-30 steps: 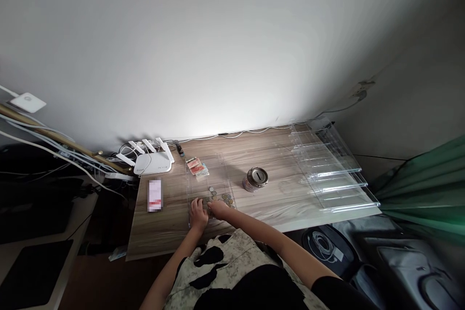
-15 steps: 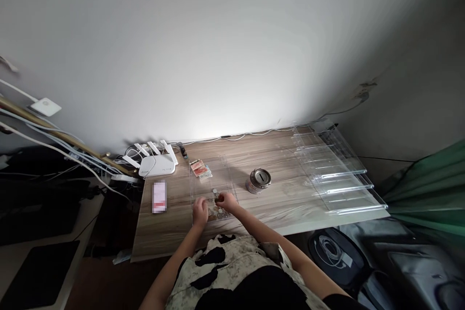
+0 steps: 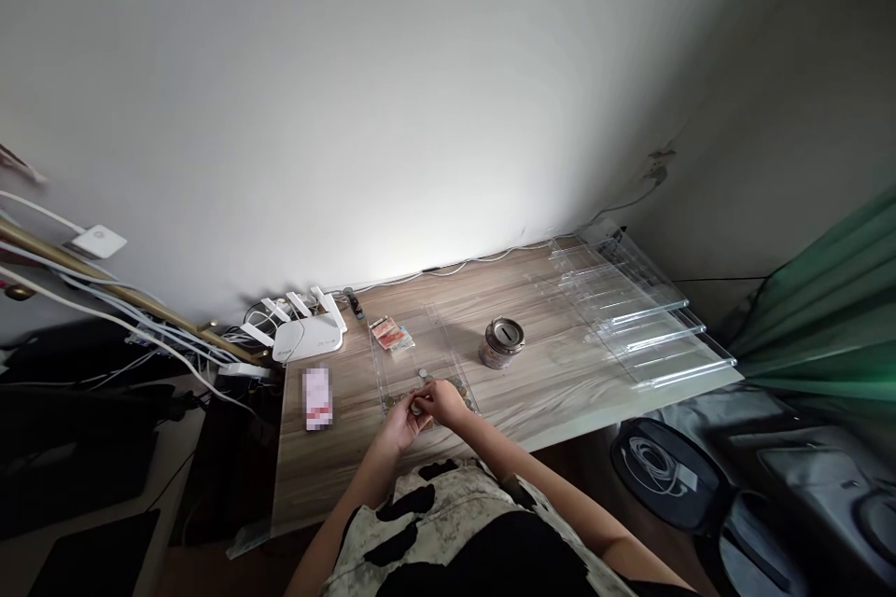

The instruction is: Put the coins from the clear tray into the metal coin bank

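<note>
My left hand point(image 3: 401, 423) is turned palm up over the near end of a clear plastic tray point(image 3: 449, 328), its fingers curled around coins. A silvery coin point(image 3: 416, 408) shows between the two hands. From above, my right hand point(image 3: 443, 402) meets the left with fingers pinched together at the coin; the fingertips are partly hidden. Loose coins point(image 3: 463, 391) lie in the tray to the right of my hands, and a lone coin point(image 3: 422, 374) lies just beyond them. Folded banknotes point(image 3: 390, 335) rest at the tray's far left. A round tin coin bank point(image 3: 501, 343) with a slotted lid stands right of the tray.
A white router point(image 3: 308, 337) with cables and a small dark bottle point(image 3: 356, 304) stand at the back left. A blurred pink-white rectangle point(image 3: 317, 398) lies on the wooden table point(image 3: 553, 336). Overlapping clear plastic panels point(image 3: 630, 317) cover its right end. A green curtain point(image 3: 833, 298) hangs beyond.
My hands have come together above the tray; the left has turned palm up and the right has moved over to it. The whole view has shifted slightly.
</note>
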Tool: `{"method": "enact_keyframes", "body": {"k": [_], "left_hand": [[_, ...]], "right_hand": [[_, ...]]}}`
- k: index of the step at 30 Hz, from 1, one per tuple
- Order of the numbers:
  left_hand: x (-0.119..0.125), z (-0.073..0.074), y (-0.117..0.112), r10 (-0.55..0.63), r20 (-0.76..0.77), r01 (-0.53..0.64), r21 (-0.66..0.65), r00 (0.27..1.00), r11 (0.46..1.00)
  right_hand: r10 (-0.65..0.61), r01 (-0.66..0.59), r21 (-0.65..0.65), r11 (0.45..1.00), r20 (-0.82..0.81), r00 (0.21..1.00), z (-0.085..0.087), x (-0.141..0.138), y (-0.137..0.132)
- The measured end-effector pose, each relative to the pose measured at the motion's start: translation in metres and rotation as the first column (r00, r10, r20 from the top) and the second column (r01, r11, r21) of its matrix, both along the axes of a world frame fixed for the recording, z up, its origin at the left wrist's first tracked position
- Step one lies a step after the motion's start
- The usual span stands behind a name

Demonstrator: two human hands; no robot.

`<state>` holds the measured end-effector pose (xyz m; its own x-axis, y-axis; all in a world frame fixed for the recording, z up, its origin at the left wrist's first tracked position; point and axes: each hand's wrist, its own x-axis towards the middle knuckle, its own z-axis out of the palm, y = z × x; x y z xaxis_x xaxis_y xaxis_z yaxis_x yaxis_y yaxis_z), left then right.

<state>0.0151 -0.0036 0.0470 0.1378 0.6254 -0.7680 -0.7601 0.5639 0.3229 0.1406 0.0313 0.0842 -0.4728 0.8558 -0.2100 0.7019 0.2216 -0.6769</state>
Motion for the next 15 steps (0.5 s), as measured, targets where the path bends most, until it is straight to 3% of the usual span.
{"method": "enact_keyframes", "body": {"k": [5,8,11,13,15], "left_hand": [[-0.002,0.003,0.002,-0.016,0.010,0.016,-0.003,1.000,1.000],[-0.007,-0.002,0.001,-0.075,0.039,0.076,-0.024,0.996,0.997],[-0.014,-0.014,0.001,-0.134,0.031,0.136,-0.075,0.991,0.988],[-0.018,-0.024,0.002,-0.164,0.007,0.163,-0.113,0.987,0.980],[-0.021,-0.032,0.002,-0.197,0.018,0.197,-0.121,0.980,0.973]], "right_hand": [[-0.130,0.131,0.014,0.991,-0.043,0.991,0.001,-0.001,0.004],[-0.233,0.219,-0.098,0.971,-0.159,0.959,-0.006,0.000,0.006],[-0.343,0.301,-0.185,0.936,-0.281,0.896,-0.007,0.018,0.009],[-0.437,0.437,-0.074,0.897,-0.310,0.844,-0.001,0.044,0.015],[-0.542,0.599,0.182,0.780,-0.282,0.792,0.010,0.079,0.025]]}}
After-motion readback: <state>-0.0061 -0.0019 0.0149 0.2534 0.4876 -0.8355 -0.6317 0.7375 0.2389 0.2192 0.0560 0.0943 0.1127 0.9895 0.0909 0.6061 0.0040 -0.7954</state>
